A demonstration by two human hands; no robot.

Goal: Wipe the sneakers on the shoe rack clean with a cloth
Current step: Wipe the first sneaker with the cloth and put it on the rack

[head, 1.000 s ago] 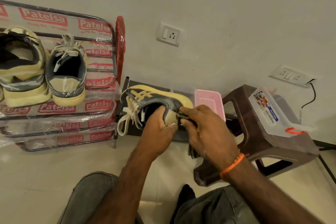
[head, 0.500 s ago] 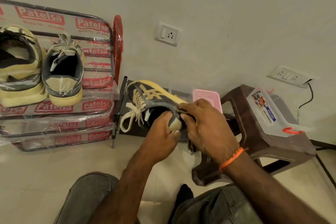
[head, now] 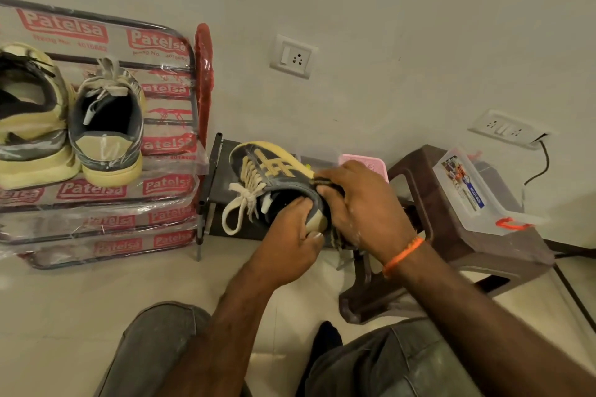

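- Left hand (head: 292,235) grips the sneaker (head: 274,184) by its heel, fingers curled inside the collar, likely steadying it off the rack (head: 96,203);
- Right hand (head: 361,203) clutches a dark cloth (head: 335,237) against the heel, seemingly wiping; 2 sneakers (head: 106,126) wait on the rack.

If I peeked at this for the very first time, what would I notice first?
You'd spot the dark sneaker with tan stripes in the middle, gripped at its heel by the left hand, while the right hand presses a dark cloth against its heel. Next come two more sneakers sitting on the plastic-wrapped shoe rack at the left, printed with red labels. On the right, a clear plastic box rests on a brown stool.
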